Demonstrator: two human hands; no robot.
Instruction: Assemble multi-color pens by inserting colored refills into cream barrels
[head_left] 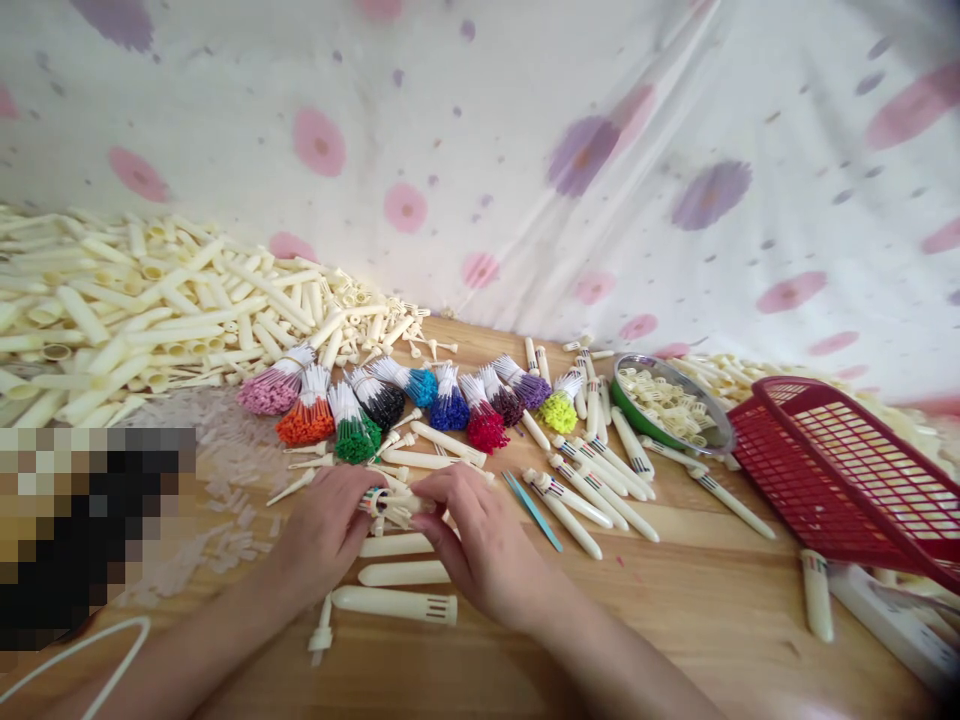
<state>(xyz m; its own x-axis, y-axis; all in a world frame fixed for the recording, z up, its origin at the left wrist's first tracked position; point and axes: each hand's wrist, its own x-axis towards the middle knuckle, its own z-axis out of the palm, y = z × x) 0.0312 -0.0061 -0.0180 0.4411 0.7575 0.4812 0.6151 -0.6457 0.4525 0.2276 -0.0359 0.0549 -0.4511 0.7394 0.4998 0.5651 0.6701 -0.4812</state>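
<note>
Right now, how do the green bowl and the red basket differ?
The bowl is round, green and solid-walled; the basket is rectangular, red and mesh-walled. The bowl holds cream parts; none show in the basket. The basket is larger than the bowl. Both lie on the table.

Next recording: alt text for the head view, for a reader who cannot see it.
The left hand and right hand together pinch a cream pen part over a wooden table. Behind them lies a row of refill bundles with coloured tips; a heap of cream barrels sits far left, a green bowl and red basket at right.
</note>
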